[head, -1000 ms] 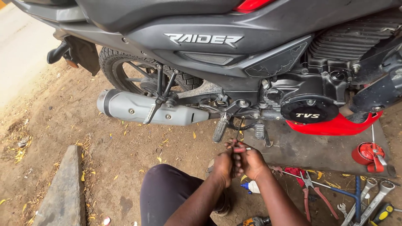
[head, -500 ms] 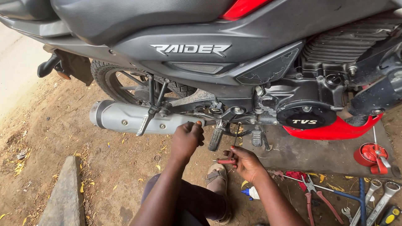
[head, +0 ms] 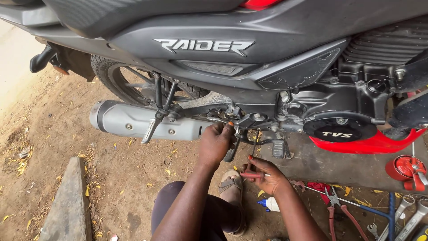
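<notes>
Tight room under the motorcycle's side

The grey cylindrical metal exhaust muffler (head: 142,125) blocks the left, the black engine casing (head: 339,129) the right; between them the left hand (head: 217,142) reaches past the folded black footpeg (head: 232,151). Bare dirt ground (head: 120,178) lies open leftward up to the grey stone slab (head: 67,201); red-handled pliers (head: 336,209) and steel spanners (head: 408,218) clutter the right.

You're crouched at an open-air roadside repair spot: a motorcycle (head: 249,67) parked on bare dirt ground (head: 120,174), with pliers (head: 335,206) and spanners (head: 408,216) scattered beside a red oil can (head: 406,167).
</notes>
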